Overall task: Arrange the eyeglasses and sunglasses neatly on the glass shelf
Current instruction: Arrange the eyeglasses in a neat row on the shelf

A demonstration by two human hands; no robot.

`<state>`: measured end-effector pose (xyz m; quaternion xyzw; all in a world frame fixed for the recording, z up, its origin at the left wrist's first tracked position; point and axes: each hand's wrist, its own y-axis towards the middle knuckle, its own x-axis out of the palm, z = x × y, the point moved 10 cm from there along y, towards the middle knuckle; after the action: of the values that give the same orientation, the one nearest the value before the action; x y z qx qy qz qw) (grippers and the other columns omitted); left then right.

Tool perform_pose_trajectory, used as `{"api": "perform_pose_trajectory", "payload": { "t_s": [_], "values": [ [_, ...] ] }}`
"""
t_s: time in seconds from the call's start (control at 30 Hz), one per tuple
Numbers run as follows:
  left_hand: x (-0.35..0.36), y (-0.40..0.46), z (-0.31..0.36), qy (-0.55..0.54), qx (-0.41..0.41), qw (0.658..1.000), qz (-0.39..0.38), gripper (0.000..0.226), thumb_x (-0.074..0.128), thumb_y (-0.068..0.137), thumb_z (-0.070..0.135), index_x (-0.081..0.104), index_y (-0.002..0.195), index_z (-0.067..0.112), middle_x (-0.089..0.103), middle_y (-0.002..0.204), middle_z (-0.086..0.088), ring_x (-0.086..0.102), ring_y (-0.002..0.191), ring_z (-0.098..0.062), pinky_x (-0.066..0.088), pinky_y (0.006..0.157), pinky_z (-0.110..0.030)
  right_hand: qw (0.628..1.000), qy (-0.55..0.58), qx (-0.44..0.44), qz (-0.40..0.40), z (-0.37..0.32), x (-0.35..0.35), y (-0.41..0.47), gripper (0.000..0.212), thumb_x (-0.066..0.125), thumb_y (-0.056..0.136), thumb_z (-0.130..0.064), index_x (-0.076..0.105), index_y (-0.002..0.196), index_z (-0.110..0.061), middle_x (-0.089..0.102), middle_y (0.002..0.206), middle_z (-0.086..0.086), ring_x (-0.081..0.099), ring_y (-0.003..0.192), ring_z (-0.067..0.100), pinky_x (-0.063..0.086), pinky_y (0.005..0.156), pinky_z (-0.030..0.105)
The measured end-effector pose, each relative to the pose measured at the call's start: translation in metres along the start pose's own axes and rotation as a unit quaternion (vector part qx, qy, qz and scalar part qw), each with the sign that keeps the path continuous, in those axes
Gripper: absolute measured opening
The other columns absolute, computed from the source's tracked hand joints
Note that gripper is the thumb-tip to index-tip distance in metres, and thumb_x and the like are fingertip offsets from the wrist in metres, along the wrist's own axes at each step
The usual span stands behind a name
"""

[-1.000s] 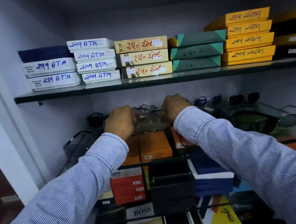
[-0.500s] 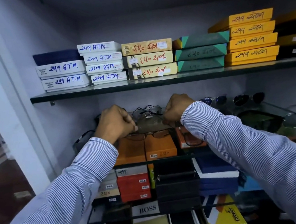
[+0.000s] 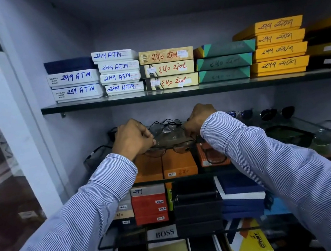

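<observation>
A glass shelf point(image 3: 291, 163) runs across the middle of the cabinet. My left hand point(image 3: 132, 139) and my right hand point(image 3: 198, 121) each pinch one end of a pair of thin-framed eyeglasses with tinted lenses point(image 3: 170, 143), held low over the shelf's middle. Behind them lie black wire-framed eyeglasses point(image 3: 165, 124). To the right along the back stand blue-lensed sunglasses point(image 3: 241, 113) and dark sunglasses point(image 3: 277, 112). Nearer the front right lie large dark-lensed sunglasses point(image 3: 289, 135) and a clear-lensed pair point(image 3: 330, 135). A black pair point(image 3: 97, 152) lies at the left.
The shelf above point(image 3: 177, 92) carries stacks of labelled boxes, white, cream, green and yellow. Orange boxes point(image 3: 179, 163) show through the glass under the held pair. Lower shelves hold red, black, blue and BOSS boxes point(image 3: 164, 234). A white cabinet post point(image 3: 23, 123) stands at the left.
The view has shifted slightly, so the cabinet sits further right and lower. Both hands have drawn the tinted pair a little forward and down toward the shelf's front.
</observation>
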<state>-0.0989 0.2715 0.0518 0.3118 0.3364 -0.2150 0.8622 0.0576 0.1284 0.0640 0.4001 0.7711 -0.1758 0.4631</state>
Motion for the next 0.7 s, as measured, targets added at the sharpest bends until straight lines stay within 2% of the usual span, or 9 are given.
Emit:
{"api": "perform_pose_trajectory", "payload": {
  "t_s": [0.1, 0.2, 0.3, 0.37, 0.43, 0.47, 0.57, 0.63, 0.7],
  "values": [
    [-0.002, 0.001, -0.002, -0.001, 0.002, 1.000, 0.012, 0.009, 0.089, 0.078, 0.016, 0.085, 0.084, 0.012, 0.078, 0.087, 0.003, 0.071, 0.089, -0.013, 0.045, 0.099, -0.024, 1.000, 0.000, 0.004, 0.018, 0.003, -0.005, -0.001, 0.039, 0.070, 0.081, -0.032, 0.065, 0.106, -0.003, 0.053, 0.072, 0.005, 0.058, 0.077, 0.024, 0.047, 0.068, 0.029],
    [-0.003, 0.004, -0.005, -0.012, -0.008, 1.000, 0.019, 0.009, 0.089, 0.076, 0.014, 0.083, 0.082, 0.012, 0.079, 0.088, 0.002, 0.075, 0.095, -0.019, 0.060, 0.100, -0.037, 0.999, -0.035, 0.013, 0.022, 0.005, -0.005, -0.002, 0.040, 0.071, 0.082, -0.029, 0.063, 0.111, -0.003, 0.049, 0.070, 0.005, 0.055, 0.068, 0.021, 0.046, 0.067, 0.028],
    [-0.002, 0.005, -0.006, -0.010, -0.019, 1.000, 0.017, 0.013, 0.088, 0.076, 0.011, 0.081, 0.086, 0.011, 0.078, 0.089, 0.000, 0.074, 0.091, -0.020, 0.065, 0.089, -0.041, 0.998, -0.061, 0.020, 0.012, 0.005, -0.005, -0.003, 0.039, 0.074, 0.081, -0.024, 0.063, 0.111, -0.003, 0.051, 0.071, 0.005, 0.049, 0.058, 0.017, 0.046, 0.059, 0.028],
    [0.001, 0.007, -0.010, -0.009, -0.030, 0.999, 0.003, 0.015, 0.086, 0.077, 0.007, 0.080, 0.091, 0.009, 0.076, 0.085, -0.001, 0.072, 0.078, -0.018, 0.065, 0.074, -0.034, 0.998, -0.065, 0.026, -0.006, 0.008, -0.002, -0.005, 0.045, 0.077, 0.077, -0.025, 0.062, 0.114, -0.005, 0.056, 0.082, 0.007, 0.053, 0.064, 0.019, 0.044, 0.055, 0.028],
    [0.004, 0.007, -0.014, -0.002, -0.046, 0.999, -0.014, 0.017, 0.084, 0.079, 0.004, 0.079, 0.095, 0.007, 0.073, 0.078, -0.001, 0.069, 0.067, -0.017, 0.057, 0.055, -0.023, 0.997, -0.073, 0.029, -0.022, 0.010, 0.001, -0.007, 0.053, 0.080, 0.074, -0.026, 0.059, 0.119, -0.007, 0.057, 0.094, 0.009, 0.057, 0.077, 0.024, 0.047, 0.063, 0.031],
    [0.005, 0.008, -0.016, 0.001, -0.054, 0.998, -0.020, 0.019, 0.084, 0.080, 0.004, 0.078, 0.097, 0.006, 0.073, 0.079, -0.003, 0.070, 0.066, -0.018, 0.054, 0.053, -0.022, 0.996, -0.080, 0.029, -0.027, 0.011, 0.002, -0.007, 0.056, 0.080, 0.073, -0.025, 0.058, 0.120, -0.007, 0.057, 0.096, 0.009, 0.057, 0.081, 0.025, 0.048, 0.067, 0.032],
    [0.009, 0.008, -0.017, 0.013, -0.072, 0.997, -0.039, 0.018, 0.082, 0.082, 0.004, 0.077, 0.099, 0.004, 0.079, 0.083, -0.012, 0.072, 0.064, -0.022, 0.059, 0.058, -0.027, 0.992, -0.112, 0.031, -0.039, 0.013, 0.006, -0.008, 0.058, 0.080, 0.074, -0.026, 0.056, 0.123, -0.007, 0.057, 0.097, 0.009, 0.056, 0.082, 0.025, 0.050, 0.071, 0.034],
    [0.012, 0.010, -0.020, 0.021, -0.085, 0.995, -0.052, 0.014, 0.080, 0.084, 0.003, 0.076, 0.098, 0.002, 0.081, 0.079, -0.015, 0.072, 0.057, -0.022, 0.063, 0.061, -0.030, 0.990, -0.124, 0.033, -0.049, 0.014, 0.008, -0.008, 0.057, 0.080, 0.074, -0.027, 0.057, 0.122, -0.007, 0.058, 0.095, 0.008, 0.056, 0.075, 0.022, 0.051, 0.073, 0.034],
    [0.014, 0.012, -0.023, 0.031, -0.097, 0.993, -0.063, 0.015, 0.078, 0.085, 0.003, 0.074, 0.100, 0.002, 0.082, 0.083, -0.016, 0.078, 0.066, -0.024, 0.067, 0.071, -0.036, 0.987, -0.141, 0.031, -0.065, 0.015, 0.011, -0.008, 0.056, 0.081, 0.074, -0.028, 0.059, 0.121, -0.006, 0.060, 0.092, 0.007, 0.056, 0.070, 0.020, 0.050, 0.072, 0.033]
  ]
}}
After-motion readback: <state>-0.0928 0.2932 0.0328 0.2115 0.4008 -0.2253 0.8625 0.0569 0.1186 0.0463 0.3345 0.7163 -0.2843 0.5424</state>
